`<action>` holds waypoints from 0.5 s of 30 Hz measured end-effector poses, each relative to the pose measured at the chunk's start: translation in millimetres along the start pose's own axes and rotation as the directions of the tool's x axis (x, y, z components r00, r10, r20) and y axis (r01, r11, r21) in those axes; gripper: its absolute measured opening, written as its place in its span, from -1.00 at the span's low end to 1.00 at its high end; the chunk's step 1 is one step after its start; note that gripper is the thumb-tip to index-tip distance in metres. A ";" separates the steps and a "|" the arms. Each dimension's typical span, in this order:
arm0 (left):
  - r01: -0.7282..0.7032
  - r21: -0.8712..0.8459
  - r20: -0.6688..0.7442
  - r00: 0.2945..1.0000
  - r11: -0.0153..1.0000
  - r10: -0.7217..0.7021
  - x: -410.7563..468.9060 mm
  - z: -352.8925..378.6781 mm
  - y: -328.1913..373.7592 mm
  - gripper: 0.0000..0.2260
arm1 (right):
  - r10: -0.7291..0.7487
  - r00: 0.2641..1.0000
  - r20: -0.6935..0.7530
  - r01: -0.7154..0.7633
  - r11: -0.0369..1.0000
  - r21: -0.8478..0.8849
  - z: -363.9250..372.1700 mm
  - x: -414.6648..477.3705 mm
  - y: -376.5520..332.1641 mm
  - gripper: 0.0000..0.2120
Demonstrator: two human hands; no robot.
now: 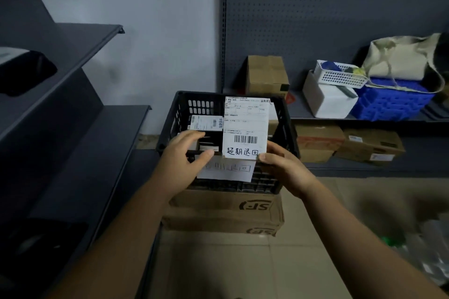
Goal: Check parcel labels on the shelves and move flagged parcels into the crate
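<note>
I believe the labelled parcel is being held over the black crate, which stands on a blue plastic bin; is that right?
Not quite. The head view shows the black crate standing on stacked cardboard boxes, not on a blue bin. The labelled parcel is indeed held over it, gripped at its lower corner by the right hand.

- On the white-labelled parcel point(245, 126) above the black crate point(289, 128), we read "超期退回", handwritten in black under a printed barcode. "业务类" is printed at its top right corner, and the finer print is too small to read.
- On the paper sheet point(227, 172) on the crate's front, we see faint large characters, the last of them "回".
- The upper cardboard box point(218, 204) under the crate and the lower cardboard box point(213, 223) each carry an upside-down "SF" logo.
- The small label point(206, 123) inside the crate shows barcodes; we cannot read its text.
</note>
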State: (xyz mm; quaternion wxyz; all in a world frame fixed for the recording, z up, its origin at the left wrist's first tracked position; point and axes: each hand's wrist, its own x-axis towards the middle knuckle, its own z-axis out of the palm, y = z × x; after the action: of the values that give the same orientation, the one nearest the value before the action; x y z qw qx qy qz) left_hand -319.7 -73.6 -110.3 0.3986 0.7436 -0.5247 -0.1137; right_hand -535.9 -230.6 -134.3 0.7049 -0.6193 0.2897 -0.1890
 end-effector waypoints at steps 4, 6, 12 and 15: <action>0.055 0.010 0.014 0.998 0.998 -0.055 34.8 7.2 -27.7 -0.60 | 0.083 0.996 0.018 -0.083 0.996 -0.012 -7.4 50.7 6.4 -0.31; 0.095 0.007 0.025 0.995 0.995 -0.095 52.4 9.1 -44.4 -0.61 | 0.126 0.992 0.016 -0.126 0.992 -0.015 -9.3 76.2 15.2 -0.35; 0.162 0.007 0.082 0.983 0.987 -0.162 111.7 12.4 -100.9 -0.61 | 0.230 0.973 -0.024 -0.230 0.973 0.018 -7.3 151.2 32.0 -0.36; 0.205 -0.028 0.117 0.973 0.978 -0.201 141.2 14.9 -126.7 -0.61 | 0.258 0.966 -0.028 -0.258 0.966 0.015 -6.2 181.0 34.9 -0.43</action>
State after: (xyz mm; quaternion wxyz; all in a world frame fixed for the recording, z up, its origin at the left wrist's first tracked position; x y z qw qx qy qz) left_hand -181.2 -187.0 -175.1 0.3690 0.7776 -0.4654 -0.2064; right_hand -405.4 -342.9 -200.5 0.7227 -0.5694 0.3770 -0.1063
